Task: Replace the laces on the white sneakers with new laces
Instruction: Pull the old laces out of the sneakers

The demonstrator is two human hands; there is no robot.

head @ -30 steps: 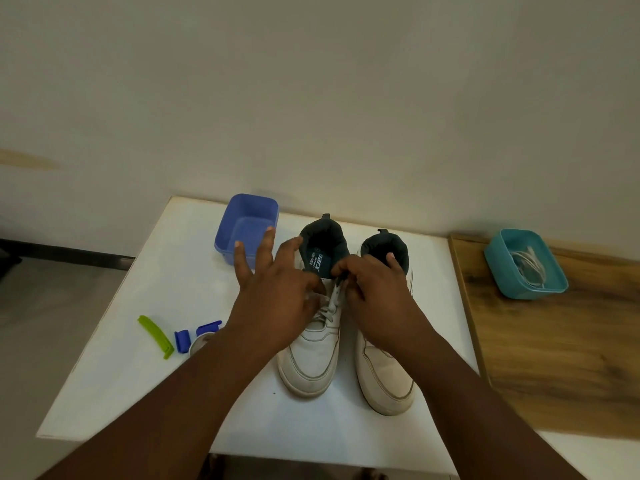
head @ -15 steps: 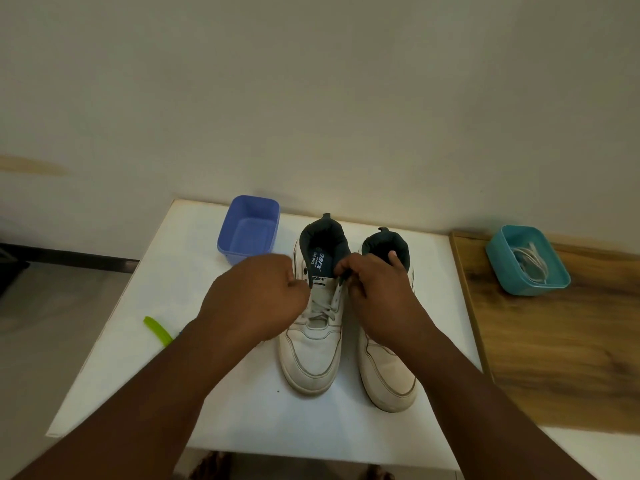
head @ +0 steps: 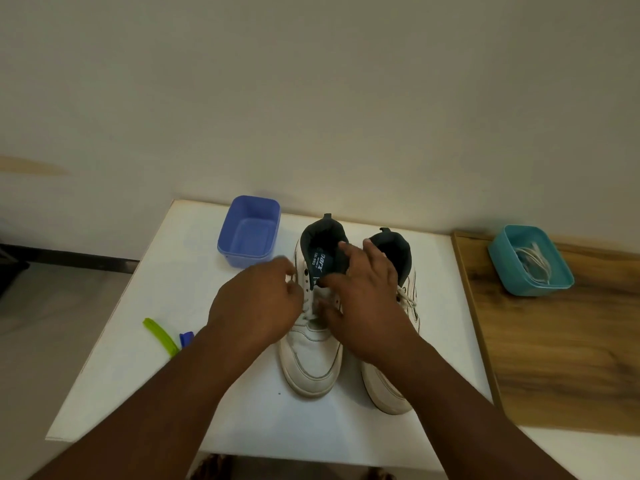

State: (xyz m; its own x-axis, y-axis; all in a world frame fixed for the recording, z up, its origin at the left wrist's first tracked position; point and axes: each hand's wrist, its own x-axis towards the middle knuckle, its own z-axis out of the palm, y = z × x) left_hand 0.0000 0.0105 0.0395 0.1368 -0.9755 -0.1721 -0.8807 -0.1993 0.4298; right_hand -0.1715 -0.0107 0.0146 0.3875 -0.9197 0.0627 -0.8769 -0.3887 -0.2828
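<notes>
The left hand [head: 258, 303] has its fingers curled in at the top eyelets of the left sneaker [head: 313, 344], pinching at the old lace [head: 309, 308] there, though motion blur hides the exact hold. The right hand [head: 363, 299] lies over the same shoe's tongue with its fingers spread and fairly straight; its thumb rests on the laced part and one fingertip reaches the dark collar, and I cannot tell whether it holds any lace. The right sneaker [head: 391, 386] stands just beside the first, toes toward the person, its lace partly visible past the right wrist. Both shoes sit on the white table [head: 145, 375]. An empty blue tub [head: 250, 232] stands near the left shoe's heel. A green clip [head: 161, 336] and a blue piece [head: 186, 338] lie at the table's left. On the wooden surface [head: 561, 358] to the right, well apart, a teal tub [head: 530, 259] holds the new laces [head: 533, 261].
</notes>
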